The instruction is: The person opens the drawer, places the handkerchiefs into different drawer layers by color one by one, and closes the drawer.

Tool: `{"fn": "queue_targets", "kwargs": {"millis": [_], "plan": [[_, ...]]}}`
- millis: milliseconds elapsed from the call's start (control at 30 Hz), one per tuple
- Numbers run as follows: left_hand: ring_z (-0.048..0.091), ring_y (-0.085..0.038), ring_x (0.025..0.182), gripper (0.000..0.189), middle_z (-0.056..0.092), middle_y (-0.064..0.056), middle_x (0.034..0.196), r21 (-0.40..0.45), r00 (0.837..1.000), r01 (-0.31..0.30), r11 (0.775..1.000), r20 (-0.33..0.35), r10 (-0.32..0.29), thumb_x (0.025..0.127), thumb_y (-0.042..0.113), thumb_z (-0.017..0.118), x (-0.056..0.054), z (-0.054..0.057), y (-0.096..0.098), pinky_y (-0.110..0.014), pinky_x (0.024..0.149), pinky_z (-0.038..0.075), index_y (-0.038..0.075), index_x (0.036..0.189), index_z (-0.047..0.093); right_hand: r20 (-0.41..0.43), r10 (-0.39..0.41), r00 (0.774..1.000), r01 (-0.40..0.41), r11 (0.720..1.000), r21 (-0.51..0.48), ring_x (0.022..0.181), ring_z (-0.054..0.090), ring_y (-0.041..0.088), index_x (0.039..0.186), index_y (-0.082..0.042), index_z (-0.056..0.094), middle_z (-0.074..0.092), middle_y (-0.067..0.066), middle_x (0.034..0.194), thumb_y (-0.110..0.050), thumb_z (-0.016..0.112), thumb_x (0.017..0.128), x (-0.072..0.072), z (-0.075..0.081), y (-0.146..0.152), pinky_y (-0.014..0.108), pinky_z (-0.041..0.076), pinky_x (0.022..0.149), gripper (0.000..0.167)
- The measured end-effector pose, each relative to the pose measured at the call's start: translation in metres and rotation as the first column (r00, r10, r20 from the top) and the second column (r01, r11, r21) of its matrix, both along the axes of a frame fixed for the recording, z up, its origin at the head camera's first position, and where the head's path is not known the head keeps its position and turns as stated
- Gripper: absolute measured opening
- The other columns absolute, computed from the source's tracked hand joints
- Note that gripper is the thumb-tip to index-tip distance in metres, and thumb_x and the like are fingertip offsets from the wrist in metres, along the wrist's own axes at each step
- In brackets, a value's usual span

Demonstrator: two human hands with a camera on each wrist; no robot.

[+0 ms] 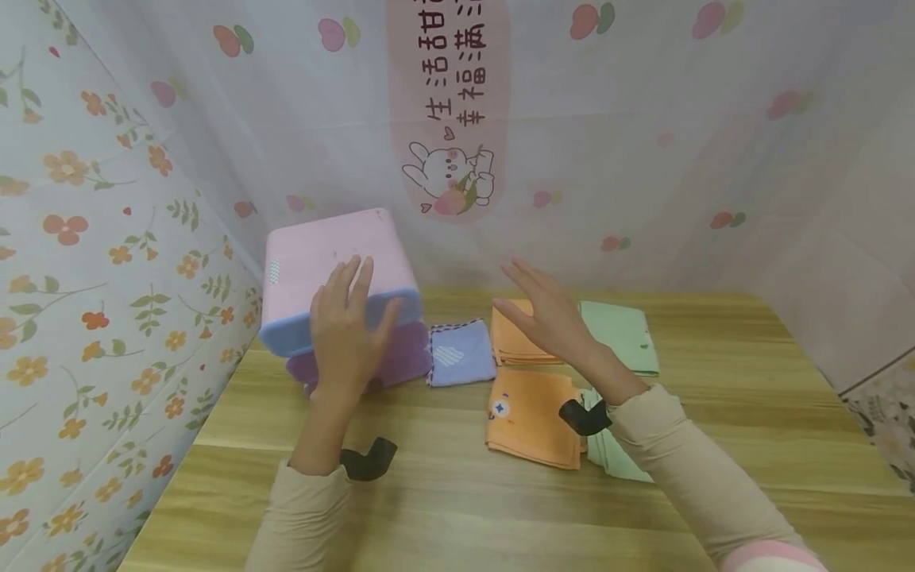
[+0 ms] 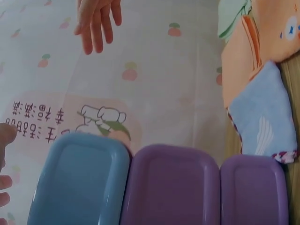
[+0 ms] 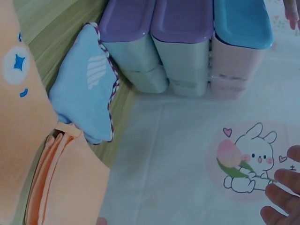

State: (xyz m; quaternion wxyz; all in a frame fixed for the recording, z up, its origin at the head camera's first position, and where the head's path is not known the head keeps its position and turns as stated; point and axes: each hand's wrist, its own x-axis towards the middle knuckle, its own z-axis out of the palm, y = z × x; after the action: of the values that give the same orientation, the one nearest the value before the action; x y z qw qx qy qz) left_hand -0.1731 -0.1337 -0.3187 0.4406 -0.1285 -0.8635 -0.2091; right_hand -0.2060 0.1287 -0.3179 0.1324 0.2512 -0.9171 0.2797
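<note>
My left hand [image 1: 348,338], fingers spread and holding nothing, is raised over a pink box with a blue lid [image 1: 396,306]. That box lies on its side atop two pale boxes with purple lids [image 3: 183,21], stacked the same way, lids facing me. In the left wrist view the blue lid [image 2: 82,180] is nearest that hand's fingers [image 2: 5,136]. My right hand [image 1: 550,318] hovers with extended fingers and nothing in it, overlapping a folded orange cloth [image 1: 511,338] in the head view. A blue folded cloth [image 1: 465,353] with a checked edge lies between the boxes and the orange cloths.
Another folded orange cloth [image 1: 532,417] lies nearer me. Two light-green cloths, one at the back [image 1: 618,334] and one partly under my right sleeve [image 1: 618,457], lie to the right. The wooden table [image 1: 443,508] meets a patterned curtain [image 1: 608,159] behind and a floral one [image 1: 107,278] at left.
</note>
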Motion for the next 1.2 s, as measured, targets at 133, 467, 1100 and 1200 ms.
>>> {"fn": "queue_targets", "kwargs": {"millis": [133, 467, 1100, 1200], "plan": [[0.039, -0.031, 0.118, 0.054, 0.048, -0.016, 0.124, 0.028, 1.0, 0.012, 1.0, 0.005, -0.013, 0.081, 0.034, 0.06, 0.001, 0.001, -0.01, -0.048, 0.096, 0.028, 0.003, 0.124, 0.049, -0.008, 0.013, 1.0, -0.013, 1.0, -0.012, 0.127, 0.026, 0.032, 0.136, -0.007, 0.035, 0.029, 0.011, 0.141, -0.034, 0.052, 0.089, 0.0, 0.001, -0.002, 0.051, 0.021, 0.1, 0.057], [0.042, -0.03, 0.113, 0.053, 0.05, -0.015, 0.121, 0.059, 0.998, -0.001, 0.998, 0.059, -0.003, 0.08, 0.031, 0.064, 0.005, 0.005, -0.031, -0.049, 0.092, 0.03, 0.003, 0.123, 0.05, 0.013, 0.038, 0.999, -0.037, 0.996, -0.075, 0.125, 0.031, 0.029, 0.132, -0.005, 0.04, 0.039, 0.012, 0.135, -0.03, 0.055, 0.088, 0.0, 0.003, -0.01, 0.047, 0.023, 0.101, 0.053], [0.044, -0.035, 0.107, 0.05, 0.051, -0.018, 0.116, 0.219, 0.983, 0.027, 0.975, 0.17, -0.066, 0.082, 0.033, 0.06, 0.01, 0.007, -0.068, -0.052, 0.089, 0.03, 0.003, 0.121, 0.052, 0.059, 0.067, 0.996, -0.061, 0.992, -0.111, 0.123, 0.035, 0.027, 0.131, -0.007, 0.043, 0.044, 0.01, 0.131, -0.031, 0.054, 0.089, 0.0, -0.002, -0.022, 0.043, 0.026, 0.1, 0.05], [0.044, -0.036, 0.106, 0.048, 0.051, -0.019, 0.115, 0.254, 0.982, 0.038, 0.967, 0.168, -0.083, 0.082, 0.031, 0.06, 0.011, 0.009, -0.075, -0.05, 0.09, 0.031, 0.001, 0.118, 0.054, 0.057, 0.078, 0.995, -0.071, 0.99, -0.118, 0.122, 0.036, 0.027, 0.13, -0.007, 0.044, 0.045, 0.01, 0.13, -0.031, 0.054, 0.089, 0.0, -0.002, -0.024, 0.044, 0.027, 0.1, 0.049]]}}
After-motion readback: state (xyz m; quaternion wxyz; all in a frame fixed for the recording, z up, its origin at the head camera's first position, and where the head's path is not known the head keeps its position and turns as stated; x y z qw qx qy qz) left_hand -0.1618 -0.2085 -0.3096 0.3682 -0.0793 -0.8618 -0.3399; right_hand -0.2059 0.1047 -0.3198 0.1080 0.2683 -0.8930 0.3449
